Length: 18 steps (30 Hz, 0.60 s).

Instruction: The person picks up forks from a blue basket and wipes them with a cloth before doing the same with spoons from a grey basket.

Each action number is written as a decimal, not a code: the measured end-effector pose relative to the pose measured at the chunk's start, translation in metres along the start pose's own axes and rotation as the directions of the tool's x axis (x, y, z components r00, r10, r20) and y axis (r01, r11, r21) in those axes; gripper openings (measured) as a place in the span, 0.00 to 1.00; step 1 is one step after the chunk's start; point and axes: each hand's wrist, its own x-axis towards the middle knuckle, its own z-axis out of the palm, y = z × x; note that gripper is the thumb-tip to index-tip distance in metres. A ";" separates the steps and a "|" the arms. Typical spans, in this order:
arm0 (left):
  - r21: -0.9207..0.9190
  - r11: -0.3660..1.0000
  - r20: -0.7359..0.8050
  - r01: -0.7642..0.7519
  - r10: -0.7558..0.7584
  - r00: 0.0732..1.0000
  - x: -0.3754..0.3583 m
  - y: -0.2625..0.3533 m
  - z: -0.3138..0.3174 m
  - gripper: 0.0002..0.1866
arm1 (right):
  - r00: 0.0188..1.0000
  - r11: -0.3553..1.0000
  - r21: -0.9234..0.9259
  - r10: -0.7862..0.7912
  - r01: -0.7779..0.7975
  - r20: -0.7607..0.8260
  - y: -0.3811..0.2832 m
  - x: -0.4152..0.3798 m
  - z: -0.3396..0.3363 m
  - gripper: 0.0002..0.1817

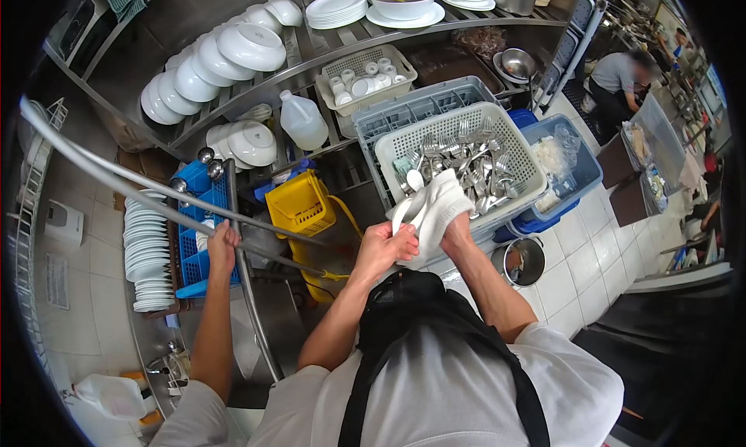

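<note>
A white perforated basket (388, 148) full of forks and spoons stands in front of me on stacked crates. Over its near edge, my left hand (392, 242) is closed on the handle ends of a few pieces of white-looking cutlery. A white cloth (440, 210) lies around them, its lower part hanging between my hands. My right hand (457, 233) is behind the cloth with its fingers mostly covered, gripping it. A spoon (415, 180) sticks up at the basket's left side, close to the cloth.
Another person's hand (224, 247) reaches to a blue rack (194, 245) beside stacked plates (145, 249). A yellow basket (299, 206) sits left of the crates. Shelves with bowls (250, 47) are ahead. A metal pot (523, 261) stands at right; a person (618, 78) bends farther off.
</note>
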 end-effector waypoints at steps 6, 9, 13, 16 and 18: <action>0.163 0.986 -0.062 -0.043 0.054 0.997 0.008 -0.003 -0.003 0.13 | 0.834 0.953 -0.115 0.300 -0.279 0.464 0.026 0.003 -0.024 0.21; 0.127 0.991 -0.068 -0.050 0.059 0.996 0.013 -0.004 -0.002 0.14 | 0.959 0.967 -0.033 0.255 -0.253 0.120 0.013 0.021 -0.017 0.23; -0.175 0.984 -0.047 0.035 -0.044 0.998 0.014 -0.002 -0.006 0.13 | 0.919 0.962 -0.033 0.269 -0.271 0.287 0.000 -0.002 -0.006 0.18; 0.072 0.993 0.138 0.092 -0.101 0.985 0.018 -0.014 -0.008 0.14 | 0.857 0.950 -0.296 0.234 -0.101 0.459 0.021 0.012 -0.035 0.16; 0.060 0.997 0.118 0.048 -0.055 0.992 0.008 -0.011 -0.003 0.15 | 0.987 0.969 -0.244 0.076 -0.040 0.140 0.010 0.005 -0.017 0.17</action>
